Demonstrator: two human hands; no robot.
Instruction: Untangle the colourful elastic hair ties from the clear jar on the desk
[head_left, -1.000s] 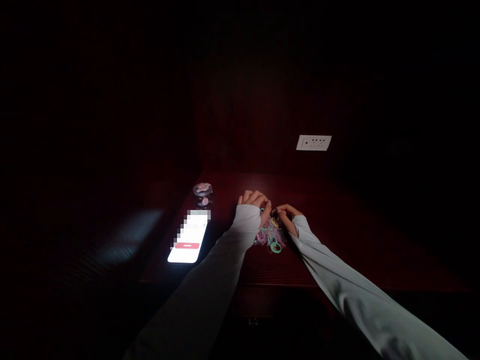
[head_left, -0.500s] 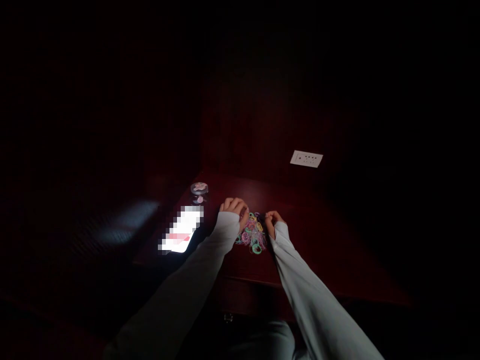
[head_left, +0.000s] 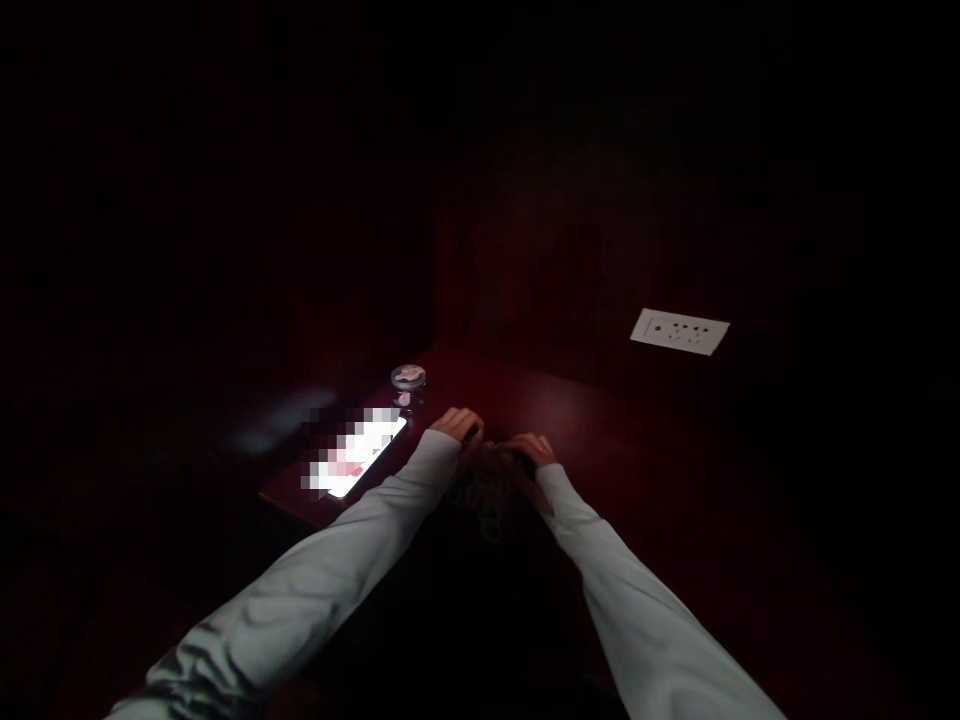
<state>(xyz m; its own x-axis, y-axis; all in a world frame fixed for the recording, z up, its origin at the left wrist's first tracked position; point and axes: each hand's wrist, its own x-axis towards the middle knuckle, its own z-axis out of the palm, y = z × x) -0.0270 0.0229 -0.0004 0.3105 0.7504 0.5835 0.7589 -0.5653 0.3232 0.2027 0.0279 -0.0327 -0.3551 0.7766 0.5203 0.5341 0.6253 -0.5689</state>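
A loose pile of small colourful hair ties (head_left: 487, 500) lies on the dark red table, now mostly in shadow, with a green one at its near edge. My left hand (head_left: 457, 426) is at the pile's far left side, its fingers curled downward. At the far right side, my right hand (head_left: 534, 452) reaches in over the ties with bent fingers. The fingertips of both hands are in the dark, so anything they hold is hidden. The hands are a short way apart, facing each other.
Left of my left hand lies a phone (head_left: 367, 455) with a bright, partly pixelated screen. Behind it stands a small clear round jar (head_left: 408, 388) with a pinkish lid pattern. A white wall socket (head_left: 680, 332) is at the right. Surroundings are very dark.
The view has shifted, and the socket appears further right and larger. Both hands have moved in over the pile, my right hand turning inward. The hair ties have fallen into shadow.
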